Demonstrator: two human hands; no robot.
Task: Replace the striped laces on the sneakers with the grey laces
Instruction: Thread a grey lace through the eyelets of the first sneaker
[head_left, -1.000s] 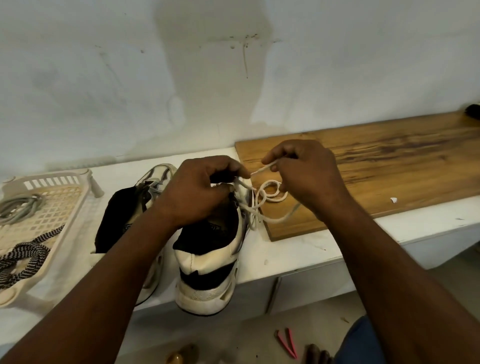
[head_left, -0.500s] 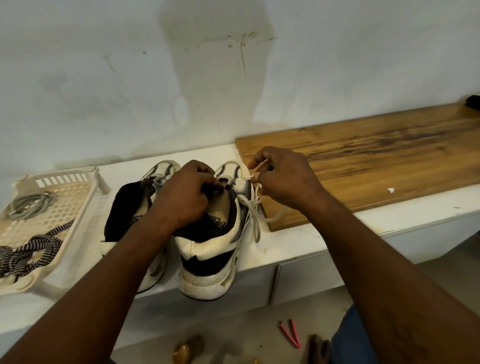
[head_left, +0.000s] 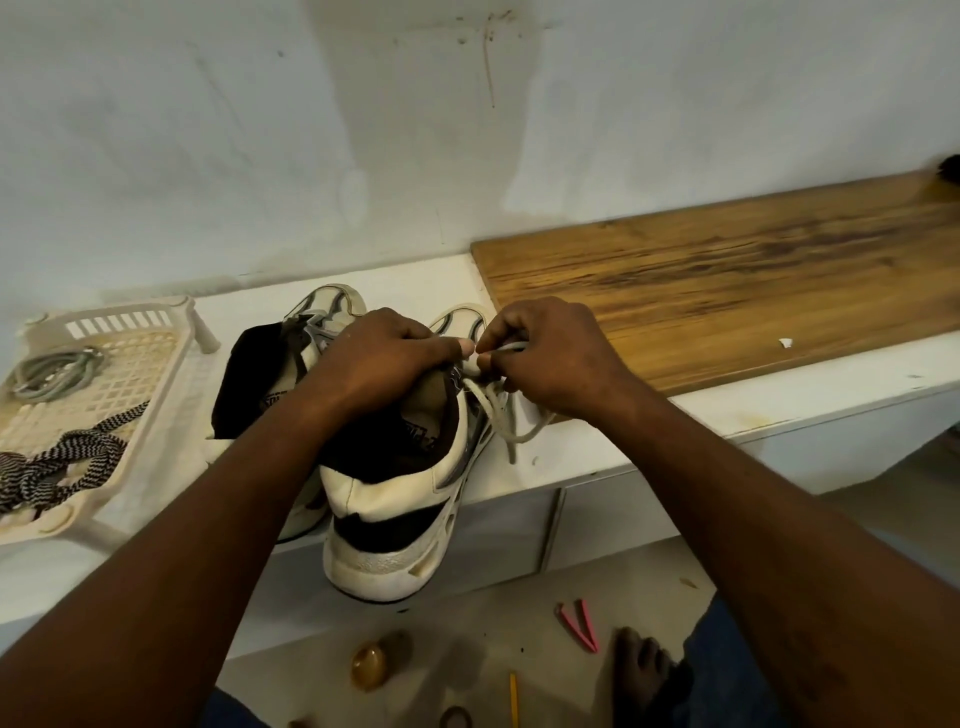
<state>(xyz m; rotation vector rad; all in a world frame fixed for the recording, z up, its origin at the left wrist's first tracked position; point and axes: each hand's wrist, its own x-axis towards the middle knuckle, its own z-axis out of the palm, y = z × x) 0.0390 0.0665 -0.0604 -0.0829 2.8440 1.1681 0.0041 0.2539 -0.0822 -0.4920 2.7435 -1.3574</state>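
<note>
Two white and black sneakers stand on the white ledge, heels toward me. The right sneaker (head_left: 400, 499) hangs partly over the edge. My left hand (head_left: 379, 358) grips its tongue and upper. My right hand (head_left: 550, 353) pinches a pale grey lace (head_left: 498, 410) at the eyelets, and loose lace loops hang beside the shoe. The left sneaker (head_left: 260, 374) is half hidden behind my left arm. A striped black and white lace (head_left: 62, 462) and a coiled grey lace (head_left: 57, 371) lie in the cream basket (head_left: 171, 364) at the left.
A wooden board (head_left: 727, 280) covers the ledge to the right, with a small white scrap (head_left: 785, 342) near its front edge. The white wall rises right behind. On the floor below lie pink tweezers (head_left: 579, 623), a yellow pencil (head_left: 513, 699) and a round brown object (head_left: 370, 665).
Both hands have dropped lower onto the right sneaker and come together at the eyelets. The lace loop that was lifted above the shoe now lies against its side.
</note>
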